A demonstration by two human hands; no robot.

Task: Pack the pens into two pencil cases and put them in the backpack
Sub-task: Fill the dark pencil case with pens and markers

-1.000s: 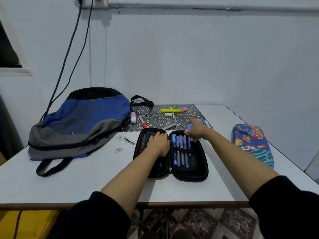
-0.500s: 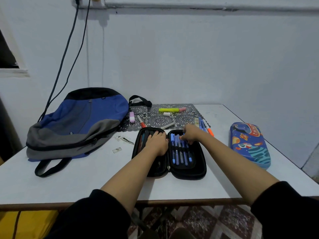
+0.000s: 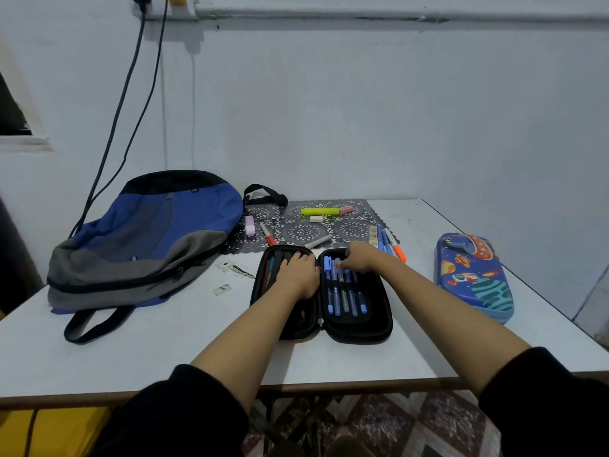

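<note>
Mid-frame, the left hand (image 3: 298, 275) lies flat in the open black zippered pencil case (image 3: 359, 331), while the right hand (image 3: 361, 260) pinches a slim blue pen (image 3: 336, 300).

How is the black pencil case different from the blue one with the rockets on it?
The black pencil case lies open, with blue pens in its right half; the blue pencil case is shut. The black one is plain; the blue one has space pictures. The left hand and right hand are on the black one; nothing touches the blue one. Both lie on the table.
</note>
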